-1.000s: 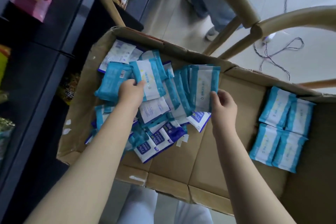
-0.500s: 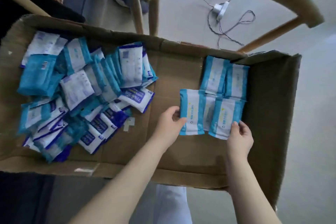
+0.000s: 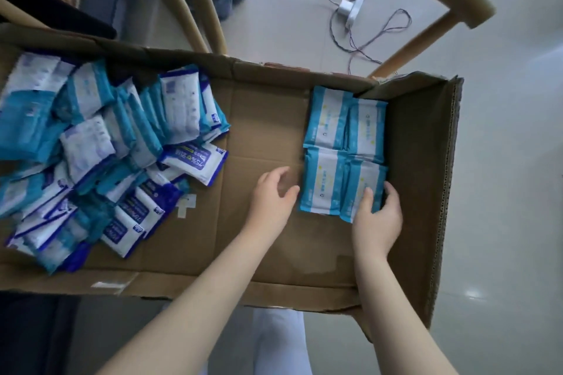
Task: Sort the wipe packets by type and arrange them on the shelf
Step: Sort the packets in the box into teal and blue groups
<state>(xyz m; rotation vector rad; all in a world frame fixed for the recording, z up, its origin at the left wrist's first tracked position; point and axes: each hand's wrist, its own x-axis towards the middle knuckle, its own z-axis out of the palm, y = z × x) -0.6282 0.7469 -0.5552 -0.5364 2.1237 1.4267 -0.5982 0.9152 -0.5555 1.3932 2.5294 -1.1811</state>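
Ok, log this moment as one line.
left hand: open beside sorted packets | right hand: holds near-right packet | unsorted pile: left in box

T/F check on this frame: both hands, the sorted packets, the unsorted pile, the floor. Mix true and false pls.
1. Four teal-and-white packets lie in a two-by-two block at the right end of the box. True.
2. The left hand holds a packet. False: it holds nothing, its fingers relaxed, just left of the block.
3. The right hand grips the near-right packet of the block. True.
4. The mixed pile lies on the floor outside the box. False: it lies inside the box, at its left end.
5. A power strip lies on the floor beyond the box. True.
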